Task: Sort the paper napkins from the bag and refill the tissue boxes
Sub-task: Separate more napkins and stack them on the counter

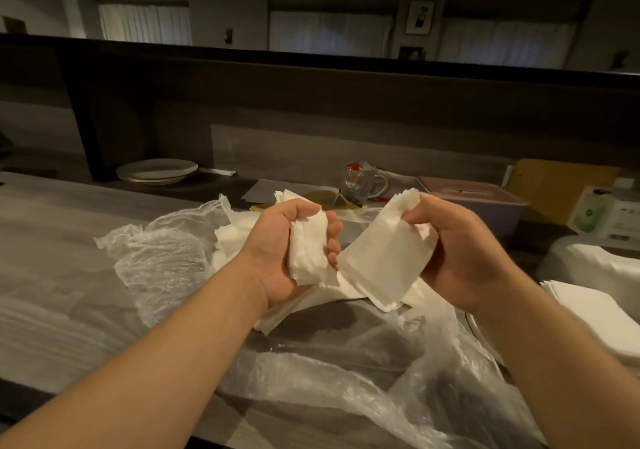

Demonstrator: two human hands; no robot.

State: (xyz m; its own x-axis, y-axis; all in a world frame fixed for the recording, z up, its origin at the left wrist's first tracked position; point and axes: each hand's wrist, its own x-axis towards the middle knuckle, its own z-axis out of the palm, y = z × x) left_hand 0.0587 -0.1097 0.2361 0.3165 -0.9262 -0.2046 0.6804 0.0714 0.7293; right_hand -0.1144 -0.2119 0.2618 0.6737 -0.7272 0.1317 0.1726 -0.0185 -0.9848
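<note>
From the head view, both hands are raised above the middle of the worktop (pixel 52 227). The left hand (pixel 277 251) has its fingers curled round one crumpled bundle of napkins (pixel 308 248). The right hand (pixel 460 251) pinches a second, flatter stack of napkins (pixel 384 258) between thumb and fingers. The two bundles nearly touch at their lower corners.

Below them one clear plastic bag (pixel 166 261) sprawls across the worktop to its near edge, with more loose napkins inside. The left stretch of the worktop is bare wood. At the right edge lies one neat pile of napkins (pixel 602 320).

Along the back stand one pink tissue box (pixel 485 199), just behind the right hand, one glass mug (pixel 363 182), and one stack of plates (pixel 156 170) well off to the left. A dark raised ledge (pixel 311 78) closes the far side.
</note>
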